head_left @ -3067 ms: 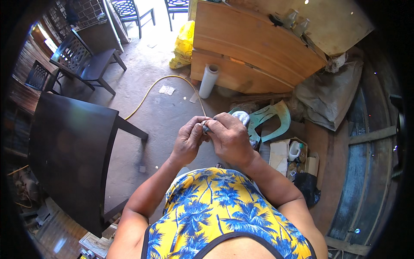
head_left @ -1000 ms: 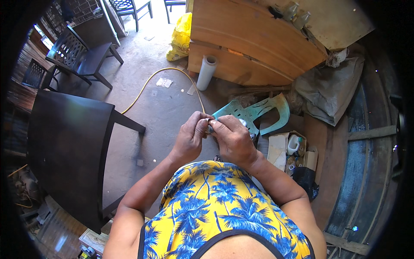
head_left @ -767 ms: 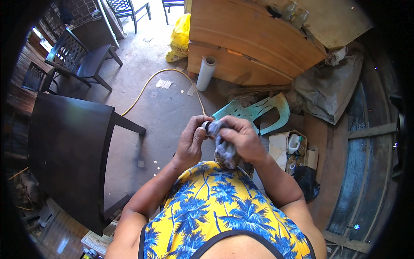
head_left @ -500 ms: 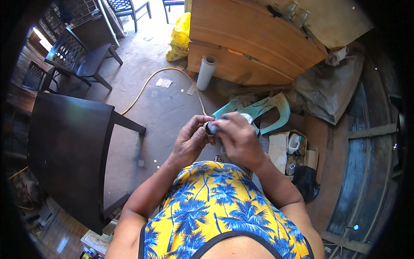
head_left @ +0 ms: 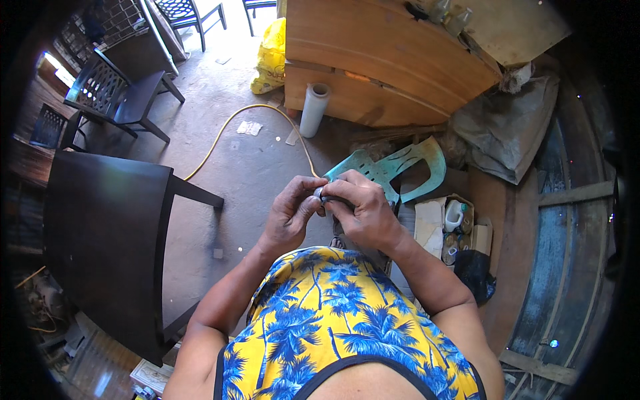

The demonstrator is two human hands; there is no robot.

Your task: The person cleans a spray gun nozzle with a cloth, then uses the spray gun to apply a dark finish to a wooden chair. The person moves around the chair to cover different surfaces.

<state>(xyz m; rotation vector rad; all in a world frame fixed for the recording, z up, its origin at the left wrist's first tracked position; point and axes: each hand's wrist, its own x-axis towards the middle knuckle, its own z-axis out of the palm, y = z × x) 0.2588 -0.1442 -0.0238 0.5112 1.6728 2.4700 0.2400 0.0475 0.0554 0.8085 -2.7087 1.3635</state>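
Note:
Both hands meet in front of my shirt, around a small grey round piece point(head_left: 319, 194) mostly covered by fingers; its kind I cannot make out. My left hand point(head_left: 291, 212) pinches it from one side with thumb and forefinger. From the other side, the closed fingers of my right hand point(head_left: 363, 208) press on it, knuckles up. A yellow hose point(head_left: 230, 120) curves over the floor and passes out of sight behind the hands. Just beyond them lies a turquoise plastic chair part point(head_left: 380, 172) with cut-out slots.
A dark table point(head_left: 107, 233) stands at left, with a dark chair point(head_left: 127, 97) behind it. Ahead are a white roll point(head_left: 315, 110), a yellow bag point(head_left: 270, 57) and wooden panels point(head_left: 380, 73). At right sits a box of bottles point(head_left: 443, 230) beside a black bag point(head_left: 475, 277).
My right hand has come down and closer to the left, its fingers now closing over the grey piece. A silvery thing beside my right hand no longer shows.

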